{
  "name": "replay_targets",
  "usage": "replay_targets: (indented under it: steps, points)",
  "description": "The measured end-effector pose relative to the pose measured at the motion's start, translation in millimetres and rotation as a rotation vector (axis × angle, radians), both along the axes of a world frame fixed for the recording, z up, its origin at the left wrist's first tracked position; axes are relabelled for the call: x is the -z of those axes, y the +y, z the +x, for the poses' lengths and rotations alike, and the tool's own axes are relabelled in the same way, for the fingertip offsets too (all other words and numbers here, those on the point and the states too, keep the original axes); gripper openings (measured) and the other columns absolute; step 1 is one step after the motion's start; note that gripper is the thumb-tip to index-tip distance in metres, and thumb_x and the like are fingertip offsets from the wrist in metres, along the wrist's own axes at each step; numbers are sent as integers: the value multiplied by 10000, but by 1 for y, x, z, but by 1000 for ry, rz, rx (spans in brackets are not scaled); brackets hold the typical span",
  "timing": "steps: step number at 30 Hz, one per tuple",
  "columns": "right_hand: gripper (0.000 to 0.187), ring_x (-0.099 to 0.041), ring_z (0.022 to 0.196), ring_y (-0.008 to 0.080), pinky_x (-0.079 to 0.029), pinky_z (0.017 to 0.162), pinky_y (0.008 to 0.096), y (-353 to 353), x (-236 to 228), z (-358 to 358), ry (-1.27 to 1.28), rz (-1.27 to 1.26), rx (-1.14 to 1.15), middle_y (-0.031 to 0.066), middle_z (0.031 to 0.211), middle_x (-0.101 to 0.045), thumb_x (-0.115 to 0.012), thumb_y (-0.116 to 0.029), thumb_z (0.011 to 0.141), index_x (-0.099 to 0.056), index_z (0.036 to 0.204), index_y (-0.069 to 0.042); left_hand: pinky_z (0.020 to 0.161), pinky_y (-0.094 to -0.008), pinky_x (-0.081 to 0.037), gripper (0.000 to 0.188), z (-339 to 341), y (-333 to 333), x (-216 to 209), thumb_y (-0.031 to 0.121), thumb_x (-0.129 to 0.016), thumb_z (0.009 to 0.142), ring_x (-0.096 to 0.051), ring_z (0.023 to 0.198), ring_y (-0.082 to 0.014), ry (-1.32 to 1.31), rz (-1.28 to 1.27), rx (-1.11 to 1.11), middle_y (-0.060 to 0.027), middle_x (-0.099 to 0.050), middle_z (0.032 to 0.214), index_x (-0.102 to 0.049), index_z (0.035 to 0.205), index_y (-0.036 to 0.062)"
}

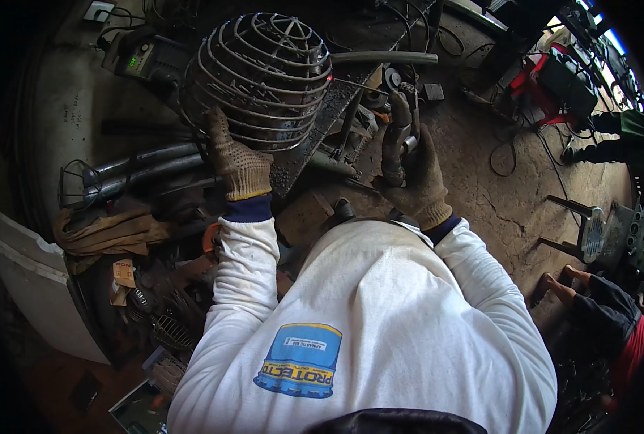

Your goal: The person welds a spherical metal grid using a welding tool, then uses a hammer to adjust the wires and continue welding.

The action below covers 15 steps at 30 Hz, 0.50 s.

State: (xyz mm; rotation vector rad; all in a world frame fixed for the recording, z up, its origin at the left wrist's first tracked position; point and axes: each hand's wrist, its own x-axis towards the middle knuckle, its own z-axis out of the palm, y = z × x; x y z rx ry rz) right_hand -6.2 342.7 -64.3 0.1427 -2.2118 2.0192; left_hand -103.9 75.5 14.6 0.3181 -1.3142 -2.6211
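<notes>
A domed cage of round metal bars (260, 79) sits on the dark work table, its closed crown facing away from me. My left hand (231, 155), in a knitted dotted glove, grips the cage's near lower edge. In a matching, dirtier glove, my right hand (412, 166) is closed around a welding electrode holder (410, 143), mostly hidden by the fingers. From it a thin welding rod (361, 86) points left to the cage's right side. A small red glow shows where the rod's tip meets or nearly meets the bars.
A welding machine (152, 61) with a green display stands behind the cage at left. Metal pipes (141, 170) and a brown cloth (112, 231) lie nearer. Cables (502, 155) run over the floor at right, near a metal stool (589, 231). Two other people are at the right edge.
</notes>
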Motion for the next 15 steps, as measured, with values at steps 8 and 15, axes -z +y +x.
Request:
replay_targets:
  steps: [8, 15]
  points:
    - [1137, -450, 1308, 260, -361, 1101, 384, -1, -5, -3, -15, 14, -9, 163, 1406, -437, -860, -66, 578, -180, 1486, 4, 1084, -569, -392, 678, 0, 2, -2, 430, -659, 890, -449, 1317, -357, -1, -1, 1, -133, -428, 1483, -426, 1448, 123]
    - [1087, -457, 1297, 264, -368, 1090, 381, 1, 10, -7, 100, 189, -2, 154, 1395, -443, -851, -69, 589, -211, 1464, 11, 1065, -552, -411, 662, 5, 9, -8, 444, -634, 910, -477, 1289, -341, -23, -42, -44, -133, -458, 1455, -432, 1438, 99]
